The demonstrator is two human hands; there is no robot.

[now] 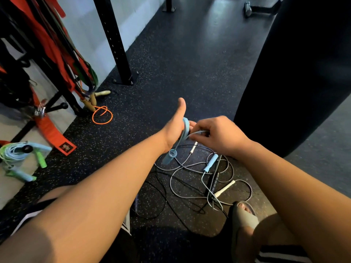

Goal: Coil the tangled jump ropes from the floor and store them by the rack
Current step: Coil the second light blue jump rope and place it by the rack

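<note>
My left hand (175, 126) is raised with the thumb up, and loops of light blue jump rope (186, 126) are wound round its palm. One blue handle (170, 157) hangs below that hand. My right hand (218, 134) pinches the rope's free strand just right of the loops. Below both hands a tangle of ropes (197, 179) lies on the floor, with the other blue handle (210, 162), white handles (225, 188) and a black handle (215, 182) in it. At the left, coiled blue and green ropes (18, 154) lie by the rack (57, 78).
An orange rope with wooden handles (101, 114) lies at the rack's foot. Red and green bands (57, 54) hang from the rack. A black upright post (117, 46) stands behind. A large black punching bag (296, 73) fills the right. My sandalled foot (245, 215) is beside the tangle.
</note>
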